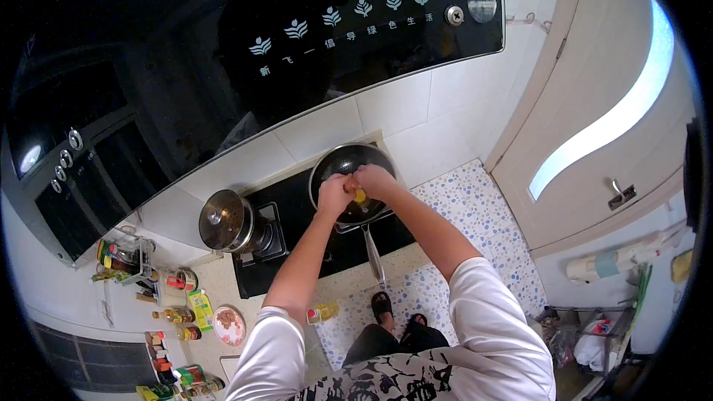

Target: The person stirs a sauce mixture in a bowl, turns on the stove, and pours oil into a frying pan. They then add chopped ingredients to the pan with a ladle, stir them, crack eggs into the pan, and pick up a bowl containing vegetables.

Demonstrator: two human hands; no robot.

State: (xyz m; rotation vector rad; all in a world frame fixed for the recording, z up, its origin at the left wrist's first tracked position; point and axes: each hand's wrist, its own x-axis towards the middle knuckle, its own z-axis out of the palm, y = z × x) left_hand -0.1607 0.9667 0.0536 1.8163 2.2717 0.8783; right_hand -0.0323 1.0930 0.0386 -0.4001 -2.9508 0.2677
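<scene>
My left hand (335, 194) and my right hand (376, 181) meet above the dark frying pan (362, 154), both with fingers closed. Between them is a brownish egg (350, 187), mostly covered by the fingers. Just below the fingers shows a yellow yolk (360, 196); whether it hangs from the shell or lies in the pan is hard to tell. The pan sits on the black gas stove (300, 200), its long metal handle pointing toward me.
A lidded pot (226, 221) stands on the left burner. Farther left are a plate of food (229, 325), several sauce bottles (174, 315) and a bottle of oil (323, 313). The black range hood (371, 44) overhangs the stove. A door (587, 141) is at the right.
</scene>
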